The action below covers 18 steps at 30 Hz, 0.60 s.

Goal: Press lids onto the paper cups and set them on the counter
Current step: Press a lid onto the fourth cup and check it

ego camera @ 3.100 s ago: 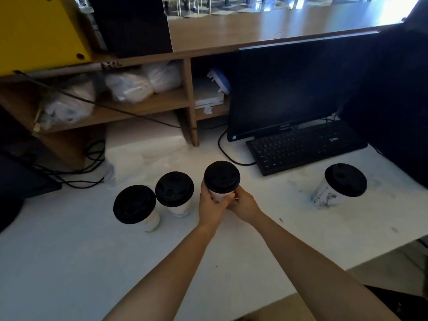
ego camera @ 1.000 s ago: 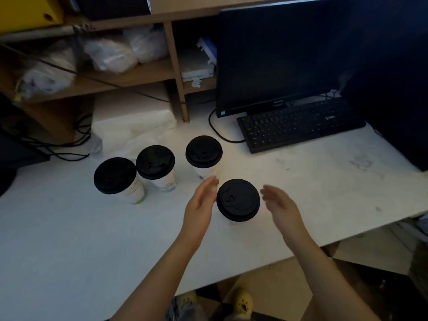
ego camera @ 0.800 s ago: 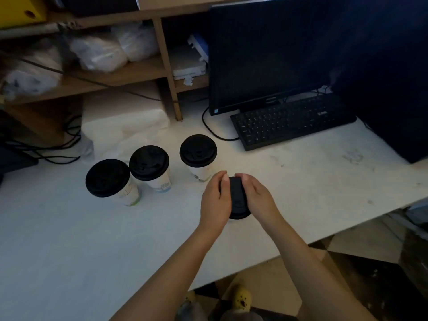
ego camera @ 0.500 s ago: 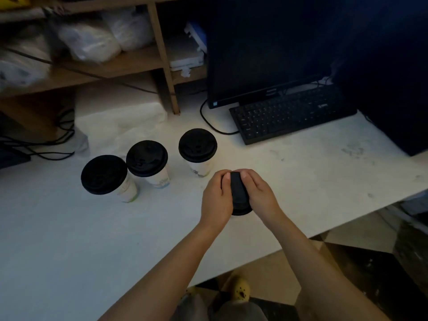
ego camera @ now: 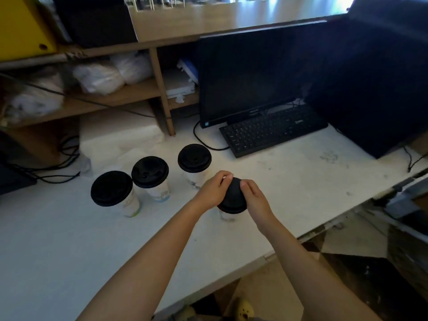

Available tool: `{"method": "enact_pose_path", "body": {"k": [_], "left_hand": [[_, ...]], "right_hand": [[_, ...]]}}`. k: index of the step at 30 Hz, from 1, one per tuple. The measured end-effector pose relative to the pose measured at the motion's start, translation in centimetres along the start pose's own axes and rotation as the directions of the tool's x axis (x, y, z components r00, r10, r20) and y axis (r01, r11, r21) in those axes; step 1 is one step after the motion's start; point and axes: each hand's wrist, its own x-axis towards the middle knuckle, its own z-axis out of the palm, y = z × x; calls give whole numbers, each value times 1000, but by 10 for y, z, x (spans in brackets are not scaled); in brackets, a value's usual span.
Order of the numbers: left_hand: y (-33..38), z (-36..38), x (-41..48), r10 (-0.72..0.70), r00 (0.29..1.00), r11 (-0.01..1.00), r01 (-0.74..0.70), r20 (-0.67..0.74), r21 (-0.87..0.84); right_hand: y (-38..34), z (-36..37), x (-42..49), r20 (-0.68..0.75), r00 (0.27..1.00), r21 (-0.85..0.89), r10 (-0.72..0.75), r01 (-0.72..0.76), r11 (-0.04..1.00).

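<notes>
**Head view.** We see both hands on one black lid (ego camera: 232,197). It sits atop a white paper cup (ego camera: 226,216), which stands upright on the white surface (ego camera: 301,181), nearer to us than the keyboard (ego camera: 271,130) and slightly to its left. The left hand (ego camera: 213,193) curls its fingers over the lid's left and far edge. The right hand (ego camera: 254,200) curls over its right edge. Each grip is thus closed around the lid, whose dark top shows between the two hands. Only a sliver of cup wall shows below the lid rim.

Three more cups, each capped with a black lid, stand upright in a row farther left of the keyboard. The left cup (ego camera: 130,205) and the middle cup (ego camera: 159,191) have lids nearly touching. The right cup (ego camera: 194,179) stands a little apart, nearest the keyboard.

Behind the keyboard stands a dark monitor (ego camera: 250,72). Left of the keyboard, a wooden shelf (ego camera: 136,93) holds white bags (ego camera: 99,77).
</notes>
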Motion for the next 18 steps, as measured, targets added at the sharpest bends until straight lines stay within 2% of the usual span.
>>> {"method": "enact_pose_path", "body": {"k": [3, 6, 9, 12, 15, 16, 18], "left_hand": [[4, -16, 12, -52, 989, 983, 26, 138, 184], [9, -28, 21, -124, 982, 939, 70, 140, 337], [12, -34, 26, -98, 985, 911, 32, 140, 412], [16, -34, 25, -42, 981, 901, -45, 191, 431], [18, -30, 19, -12, 979, 925, -67, 204, 374], [17, -27, 16, -4, 985, 944, -53, 173, 325], [13, -19, 8, 8, 1000, 977, -13, 23, 211]], "right_hand": [[2, -1, -8, -7, 1000, 21, 16, -16, 1000], [3, 1, -14, -12, 998, 22, 61, -60, 998], [4, 9, -26, -78, 996, -6, 46, -46, 999], [8, 20, -39, -174, 985, -46, -8, 0, 999], [5, 21, -42, -206, 978, -32, 22, -29, 999], [2, 18, -39, -199, 979, -40, 40, -49, 998], [-6, 11, -28, -173, 984, -100, 31, -49, 994]]}}
